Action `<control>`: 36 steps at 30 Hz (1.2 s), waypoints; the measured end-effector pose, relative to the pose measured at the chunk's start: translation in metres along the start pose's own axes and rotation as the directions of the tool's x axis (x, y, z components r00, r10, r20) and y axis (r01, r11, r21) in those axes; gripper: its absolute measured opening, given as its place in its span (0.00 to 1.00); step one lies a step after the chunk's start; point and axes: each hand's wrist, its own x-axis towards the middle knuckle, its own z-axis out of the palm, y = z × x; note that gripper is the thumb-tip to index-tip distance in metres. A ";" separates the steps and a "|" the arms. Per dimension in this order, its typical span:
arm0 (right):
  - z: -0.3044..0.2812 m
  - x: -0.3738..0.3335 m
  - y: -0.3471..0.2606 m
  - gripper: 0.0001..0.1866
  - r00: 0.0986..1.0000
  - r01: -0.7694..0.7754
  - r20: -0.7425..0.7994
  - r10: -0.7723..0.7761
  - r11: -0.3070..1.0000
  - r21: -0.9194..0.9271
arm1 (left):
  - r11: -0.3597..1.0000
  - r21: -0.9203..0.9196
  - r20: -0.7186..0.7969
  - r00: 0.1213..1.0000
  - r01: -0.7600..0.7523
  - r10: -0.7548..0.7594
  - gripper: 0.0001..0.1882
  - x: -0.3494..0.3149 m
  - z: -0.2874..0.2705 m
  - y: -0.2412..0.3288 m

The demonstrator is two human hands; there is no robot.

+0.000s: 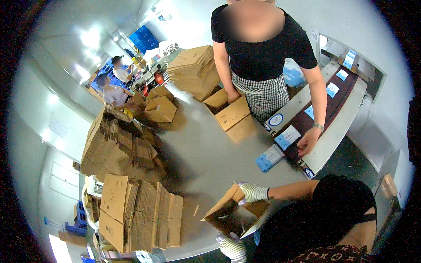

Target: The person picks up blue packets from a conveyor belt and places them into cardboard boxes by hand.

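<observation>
An open cardboard box (215,209) sits tilted at the table's near edge, its mouth facing me. My right hand (254,193), in a white glove with yellow-green and dark stripes, is closed over the box's upper wall. Below, my left hand (232,249), in a matching glove, grips the lower edge; part of its fingers is hidden by the cardboard. A small pale strip shows inside the box, and its floor is in shadow. Beyond it lies a small stack of blue-and-white packs (269,158) at the conveyor's end.
Flat-folded cartons (144,215) stand at the left, with another heap (118,144) behind. Across the grey table (197,149), a co-worker (263,65) has one hand in an open box (232,115), the other over the conveyor (322,103) carrying packs. Two people work farther back.
</observation>
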 end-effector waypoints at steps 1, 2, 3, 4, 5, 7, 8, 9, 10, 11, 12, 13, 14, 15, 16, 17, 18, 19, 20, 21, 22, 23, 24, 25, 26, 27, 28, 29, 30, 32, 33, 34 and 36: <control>0.006 0.001 0.001 0.51 1.000 0.000 0.007 0.000 1.000 -0.002 | 0.996 -0.034 0.075 0.993 -0.088 0.091 0.13 -0.001 0.005 0.000; 0.010 0.002 0.003 0.50 0.998 0.046 -0.029 -0.047 0.999 -0.022 | 0.982 -0.076 0.148 0.972 -0.174 0.184 0.13 -0.001 0.010 0.000; 0.015 0.001 0.005 0.48 0.994 0.090 -0.065 -0.093 0.995 -0.043 | 0.958 -0.125 0.215 0.936 -0.257 0.279 0.12 -0.002 0.014 0.001; 0.024 0.007 0.015 0.45 0.988 0.101 -0.115 -0.105 0.994 -0.039 | 0.920 0.033 0.168 0.909 -0.391 0.381 0.13 -0.001 0.013 0.007; 0.025 0.012 0.019 0.45 0.988 0.102 -0.114 -0.106 0.994 -0.039 | 0.920 0.035 0.167 0.910 -0.390 0.380 0.13 0.008 0.010 0.011; 0.026 0.020 0.026 0.44 0.989 0.140 -0.069 -0.134 0.986 0.086 | 0.916 0.026 0.550 0.771 -0.401 0.322 0.15 0.031 0.003 0.010; 0.024 0.026 0.026 0.43 0.996 0.089 -0.009 -0.089 0.987 0.136 | 0.932 0.101 0.567 0.790 -0.348 0.234 0.17 0.039 0.012 0.003; 0.020 0.030 0.029 0.43 0.996 0.090 -0.011 -0.090 0.987 0.136 | 0.925 0.097 0.504 0.819 -0.368 0.273 0.16 0.048 0.022 -0.009; 0.015 0.034 0.034 0.43 0.995 0.080 0.042 -0.090 0.977 0.197 | 0.910 0.150 0.399 0.866 -0.387 0.302 0.15 0.058 0.028 -0.008; 0.011 0.037 0.035 0.42 0.990 0.071 0.098 -0.099 0.964 0.256 | 0.895 0.207 0.287 0.900 -0.394 0.330 0.15 0.066 0.033 -0.007; 0.007 0.039 0.035 0.42 0.990 0.073 0.099 -0.101 0.964 0.257 | 0.896 0.209 0.286 0.900 -0.393 0.328 0.15 0.070 0.048 -0.013; 0.004 0.040 0.037 0.41 0.983 0.050 0.149 -0.106 0.940 0.337 | 0.867 0.183 0.138 0.886 -0.463 0.443 0.15 0.073 0.067 -0.022; -0.001 0.039 0.041 0.39 0.976 0.020 0.190 -0.107 0.910 0.413 | 0.825 0.164 -0.014 0.835 -0.540 0.550 0.16 0.075 0.072 -0.017; -0.006 0.039 0.043 0.38 0.966 -0.013 0.232 -0.114 0.874 0.486 | 0.755 0.172 0.008 0.767 -0.633 0.642 0.17 0.075 0.075 -0.013; -0.008 0.034 0.039 0.36 0.954 -0.004 0.253 -0.160 0.838 0.545 | 0.718 0.100 0.087 0.725 -0.688 0.683 0.16 0.072 0.082 -0.019; -0.015 0.026 0.035 0.36 0.954 -0.007 0.255 -0.158 0.838 0.545 | 0.675 0.019 0.159 0.669 -0.738 0.726 0.15 0.070 0.087 -0.021; -0.021 0.020 0.030 0.35 0.968 0.024 0.216 -0.127 0.906 0.423 | 0.678 0.019 0.160 0.672 -0.735 0.723 0.15 0.069 0.089 -0.024; -0.028 0.013 0.027 0.35 0.981 0.046 0.168 -0.099 0.956 0.290 | 0.696 0.015 0.246 0.678 -0.717 0.693 0.13 0.071 0.088 -0.022; -0.032 0.007 0.023 0.35 0.982 0.079 0.139 -0.132 0.940 0.333 | 0.716 0.015 0.331 0.679 -0.698 0.655 0.12 0.072 0.087 -0.023; -0.036 0.001 0.019 0.35 0.981 0.078 0.143 -0.132 0.940 0.333 | 0.719 0.015 0.332 0.682 -0.695 0.652 0.12 0.073 0.084 -0.027; -0.045 -0.008 0.009 0.34 0.994 0.080 0.037 -0.099 0.936 0.342 | 0.796 0.052 0.296 0.771 -0.603 0.564 0.11 0.074 0.078 -0.035; -0.052 -0.013 0.006 0.33 0.996 0.078 -0.070 -0.057 0.933 0.351 | 0.861 0.080 0.258 0.845 -0.503 0.469 0.10 0.076 0.074 -0.041; -0.057 -0.012 0.006 0.33 0.996 0.074 -0.067 -0.054 0.933 0.353 | 0.923 -0.071 0.082 0.920 -0.378 0.383 0.11 0.080 0.069 -0.048; -0.061 -0.011 0.004 0.33 0.989 0.112 -0.129 -0.071 0.930 0.349 | 0.935 -0.241 -0.075 0.966 -0.260 0.249 0.13 0.082 0.063 -0.054; -0.064 -0.007 0.002 0.33 0.978 0.151 -0.186 -0.089 0.926 0.346 | 0.761 -0.645 -0.086 0.996 -0.071 0.020 0.15 0.086 0.059 -0.052; -0.069 -0.001 -0.001 0.34 0.964 0.189 -0.242 -0.108 0.921 0.341 | 0.398 -0.914 0.001 0.981 0.080 -0.195 0.17 0.090 0.056 -0.046; -0.087 -0.007 -0.030 0.35 0.949 0.289 -0.205 -0.239 0.919 0.268 | 0.405 -0.909 0.009 0.976 0.098 -0.216 0.17 0.090 0.051 -0.038; -0.102 -0.014 -0.052 0.35 0.957 0.268 -0.190 -0.220 0.920 0.286 | 0.412 -0.906 -0.009 0.970 0.095 -0.243 0.19 0.088 0.049 -0.024; -0.116 -0.023 -0.075 0.32 0.902 0.382 -0.297 -0.312 0.899 0.215 | 0.409 -0.909 -0.032 0.965 0.079 -0.259 0.21 0.082 0.047 -0.017; -0.126 -0.026 -0.107 0.29 0.855 0.439 -0.339 -0.393 0.896 0.068 | 0.180 -0.964 0.179 0.978 0.197 -0.108 0.26 0.066 0.095 -0.049; -0.127 -0.027 -0.116 0.28 0.879 0.387 -0.298 -0.373 0.922 -0.012 | 0.424 -0.887 0.206 0.978 0.181 0.014 0.28 0.058 0.113 -0.058; -0.126 -0.031 -0.126 0.23 0.919 0.351 -0.175 -0.353 0.935 -0.043 | 0.514 -0.841 0.235 0.970 0.170 0.063 0.28 0.049 0.138 -0.071; -0.088 -0.015 -0.123 0.19 0.890 0.436 -0.044 -0.454 0.875 -0.209 | 0.486 -0.836 0.293 0.956 0.255 0.003 0.27 0.024 0.199 -0.121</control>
